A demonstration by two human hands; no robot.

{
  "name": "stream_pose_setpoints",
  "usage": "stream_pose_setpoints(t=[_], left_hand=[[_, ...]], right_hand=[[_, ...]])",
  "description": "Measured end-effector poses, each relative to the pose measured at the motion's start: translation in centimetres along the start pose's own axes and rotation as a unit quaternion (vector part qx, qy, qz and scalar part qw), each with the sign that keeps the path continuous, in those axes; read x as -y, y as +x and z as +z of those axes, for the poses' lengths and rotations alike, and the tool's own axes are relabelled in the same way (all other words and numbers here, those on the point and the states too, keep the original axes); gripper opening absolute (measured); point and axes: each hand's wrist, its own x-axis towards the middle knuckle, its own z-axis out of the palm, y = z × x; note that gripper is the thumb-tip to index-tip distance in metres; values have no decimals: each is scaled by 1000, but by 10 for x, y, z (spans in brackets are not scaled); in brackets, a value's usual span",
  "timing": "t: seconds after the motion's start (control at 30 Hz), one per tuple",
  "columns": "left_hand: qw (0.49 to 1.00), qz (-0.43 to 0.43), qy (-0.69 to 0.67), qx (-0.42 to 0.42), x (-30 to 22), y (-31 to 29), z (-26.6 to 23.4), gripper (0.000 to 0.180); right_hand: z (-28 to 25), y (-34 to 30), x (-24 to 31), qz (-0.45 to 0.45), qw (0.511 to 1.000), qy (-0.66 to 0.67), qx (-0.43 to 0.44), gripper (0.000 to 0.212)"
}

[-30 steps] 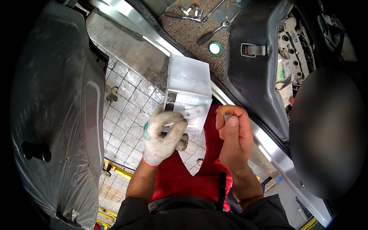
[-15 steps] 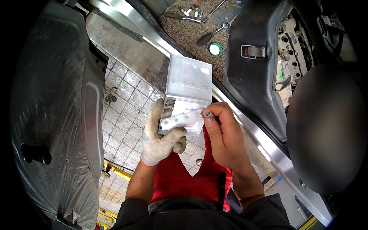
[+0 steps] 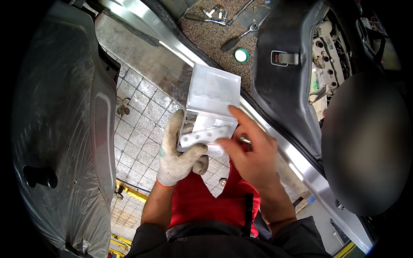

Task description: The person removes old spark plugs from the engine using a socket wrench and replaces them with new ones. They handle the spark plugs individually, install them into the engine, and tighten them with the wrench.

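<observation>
A clear plastic box (image 3: 214, 89) stands tilted over my lap with its hinged lid raised. My left hand (image 3: 178, 157), in a white knit glove, grips it by the left side and near edge. Inside lie a white foam strip (image 3: 204, 136) with a row of round holes and a white paper or card (image 3: 207, 123). My bare right hand (image 3: 254, 152) is at the box's right side, slightly blurred. Its thumb and index finger are spread toward the box, while the other fingers curl around a small metal cylinder (image 3: 245, 139), mostly hidden.
On the brown carpet (image 3: 206, 38) of the vehicle lie a ratchet (image 3: 241, 37), a screwdriver-like tool (image 3: 202, 18), several small metal parts and a green-rimmed white cap (image 3: 241, 55). An exposed engine (image 3: 329, 60) is at right, beyond a black padded cover (image 3: 279, 81). A door (image 3: 64, 129) stands left.
The small cylinder has gone from my right thumb and index fingertips back into the curled fingers. Thumb and index have opened toward the box. The box has shifted slightly.
</observation>
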Motion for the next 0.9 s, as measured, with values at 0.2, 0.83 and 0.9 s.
stream_pose_setpoints(t=[0.2,0.83,0.9], left_hand=[[996,-78,-41,-36,-13,7,0,88],[988,-134,-75,-25,-3,4,-31,68],[984,-161,-30,-77,0,3,-32,62]], right_hand=[[6,18,-40,187,954,219,-85,30],[18,12,-52,39,952,261,154,39],[21,9,-55,106,943,292,116,39]])
